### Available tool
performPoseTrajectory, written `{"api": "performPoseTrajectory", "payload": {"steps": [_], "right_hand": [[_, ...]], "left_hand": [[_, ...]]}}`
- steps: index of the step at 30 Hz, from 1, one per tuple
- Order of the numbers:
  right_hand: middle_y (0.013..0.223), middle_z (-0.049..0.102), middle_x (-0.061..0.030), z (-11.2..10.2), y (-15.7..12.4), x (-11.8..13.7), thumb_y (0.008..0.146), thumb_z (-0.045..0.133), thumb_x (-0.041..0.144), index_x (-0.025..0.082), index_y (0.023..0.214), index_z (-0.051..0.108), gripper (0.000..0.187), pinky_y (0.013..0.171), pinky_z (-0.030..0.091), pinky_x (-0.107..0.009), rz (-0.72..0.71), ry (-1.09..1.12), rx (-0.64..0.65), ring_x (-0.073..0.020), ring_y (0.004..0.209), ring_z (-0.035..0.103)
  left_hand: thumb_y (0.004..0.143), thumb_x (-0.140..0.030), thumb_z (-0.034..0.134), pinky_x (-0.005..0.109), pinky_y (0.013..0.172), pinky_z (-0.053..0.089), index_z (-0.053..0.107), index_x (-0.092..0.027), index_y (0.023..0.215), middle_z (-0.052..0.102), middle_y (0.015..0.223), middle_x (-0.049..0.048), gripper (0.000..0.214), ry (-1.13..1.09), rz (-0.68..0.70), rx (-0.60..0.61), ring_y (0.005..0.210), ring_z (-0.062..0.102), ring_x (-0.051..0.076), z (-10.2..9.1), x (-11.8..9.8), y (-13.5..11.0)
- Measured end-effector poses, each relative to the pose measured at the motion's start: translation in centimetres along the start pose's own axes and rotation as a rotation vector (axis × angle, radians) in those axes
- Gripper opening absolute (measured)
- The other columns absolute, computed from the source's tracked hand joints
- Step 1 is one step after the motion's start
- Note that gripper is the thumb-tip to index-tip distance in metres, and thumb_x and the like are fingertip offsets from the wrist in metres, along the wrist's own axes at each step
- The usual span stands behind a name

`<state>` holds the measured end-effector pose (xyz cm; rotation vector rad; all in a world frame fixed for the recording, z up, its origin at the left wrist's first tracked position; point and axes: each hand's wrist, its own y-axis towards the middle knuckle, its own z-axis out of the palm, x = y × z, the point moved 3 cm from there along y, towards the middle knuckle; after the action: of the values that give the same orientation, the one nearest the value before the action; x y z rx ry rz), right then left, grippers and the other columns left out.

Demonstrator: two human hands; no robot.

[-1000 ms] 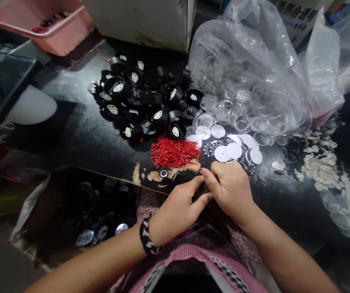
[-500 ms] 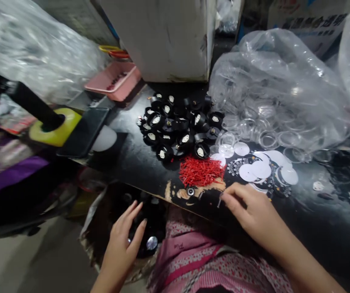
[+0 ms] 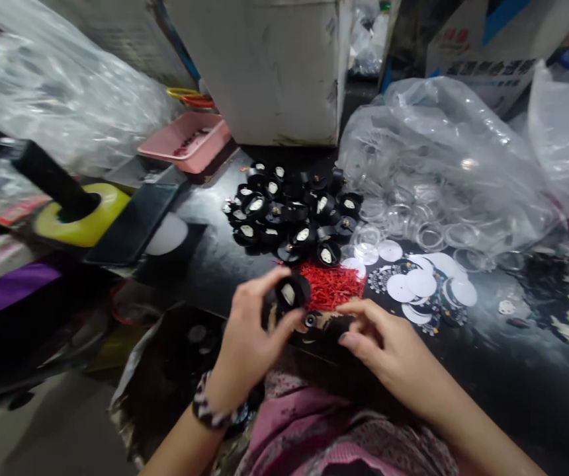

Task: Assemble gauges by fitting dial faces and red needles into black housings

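The left hand [image 3: 249,327] is pinching a round black plastic case [image 3: 294,292], best held steady; the right hand [image 3: 388,344] is hovering half-curled, its hold unclear.

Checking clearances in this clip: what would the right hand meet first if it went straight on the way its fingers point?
Most likely the pile of red pieces, just ahead of the right hand, though the hand's height is hard to judge.

Your worn black workbench [image 3: 507,370] bears heaped black round casings [image 3: 295,211], red slivers [image 3: 337,287], white discs [image 3: 421,282] and clear plastic rings [image 3: 431,235].
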<state>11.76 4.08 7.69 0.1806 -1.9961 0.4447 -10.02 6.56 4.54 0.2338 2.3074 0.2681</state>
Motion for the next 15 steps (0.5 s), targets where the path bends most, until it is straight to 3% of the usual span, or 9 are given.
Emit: {"api": "performPoseTrajectory", "payload": {"steps": [2, 3, 7, 9, 12, 15], "right_hand": [[0.08, 0.064, 0.0019, 0.3, 0.3, 0.2, 0.09, 0.058, 0.046, 0.023, 0.104, 0.06, 0.027, 0.06, 0.04, -0.025, 0.048, 0.086, -0.007, -0.0136, 0.066, 0.055], [0.082, 0.065, 0.0014, 0.3, 0.5, 0.3, 0.09, 0.058, 0.046, 0.022, 0.1, 0.06, 0.026, 0.061, 0.041, -0.025, 0.052, 0.117, -0.012, -0.0133, 0.067, 0.056], [0.087, 0.068, -0.0007, -1.0, 0.4, 0.2, 0.092, 0.056, 0.044, 0.021, 0.094, 0.061, 0.024, 0.066, 0.046, -0.025, 0.002, 0.153, 0.023, -0.0138, 0.073, 0.06], [0.092, 0.068, -0.0027, -3.2, 0.3, -0.7, 0.092, 0.057, 0.042, 0.021, 0.096, 0.064, 0.023, 0.076, 0.048, -0.03, -0.024, -0.059, -0.09, -0.0172, 0.082, 0.063], [0.108, 0.064, -0.0109, -7.3, 0.0, -2.9, 0.086, 0.064, 0.035, 0.02, 0.111, 0.064, 0.03, 0.09, 0.044, -0.046, 0.063, -0.582, -0.435, -0.0287, 0.101, 0.06], [0.114, 0.059, -0.0148, -9.7, -0.1, -4.8, 0.081, 0.067, 0.031, 0.017, 0.114, 0.06, 0.036, 0.091, 0.043, -0.05, 0.127, -0.747, -0.532, -0.033, 0.108, 0.057]], "left_hand": [[0.083, -0.028, 0.07, 0.044, 0.112, 0.036, 0.045, -0.037, 0.139, 0.059, 0.138, 0.0024, 0.062, -0.159, 0.051, 0.201, 0.129, 0.051, 0.026, 0.9, -2.1, -2.3], [0.084, -0.027, 0.068, 0.043, 0.113, 0.035, 0.044, -0.04, 0.141, 0.056, 0.142, 0.001, 0.063, -0.272, -0.014, 0.277, 0.132, 0.049, 0.026, 1.4, -2.8, -3.2], [0.083, -0.032, 0.071, 0.038, 0.102, 0.048, 0.05, -0.035, 0.138, 0.056, 0.143, 0.004, 0.059, -0.859, -0.588, 0.366, 0.124, 0.058, 0.028, 3.7, -3.9, -4.6], [0.076, -0.031, 0.077, 0.032, 0.089, 0.056, 0.058, -0.032, 0.129, 0.064, 0.133, 0.0056, 0.056, -1.105, -0.778, 0.332, 0.105, 0.069, 0.025, 4.6, -4.5, -4.7], [0.07, -0.021, 0.082, 0.023, 0.076, 0.058, 0.064, -0.031, 0.116, 0.07, 0.122, 0.0028, 0.05, -1.281, -0.907, 0.238, 0.084, 0.072, 0.016, 5.3, -5.3, -4.4], [0.068, -0.015, 0.083, 0.018, 0.074, 0.056, 0.067, -0.031, 0.108, 0.073, 0.117, 0.0013, 0.046, -1.357, -0.956, 0.235, 0.086, 0.071, 0.013, 5.5, -5.7, -4.3]]}}
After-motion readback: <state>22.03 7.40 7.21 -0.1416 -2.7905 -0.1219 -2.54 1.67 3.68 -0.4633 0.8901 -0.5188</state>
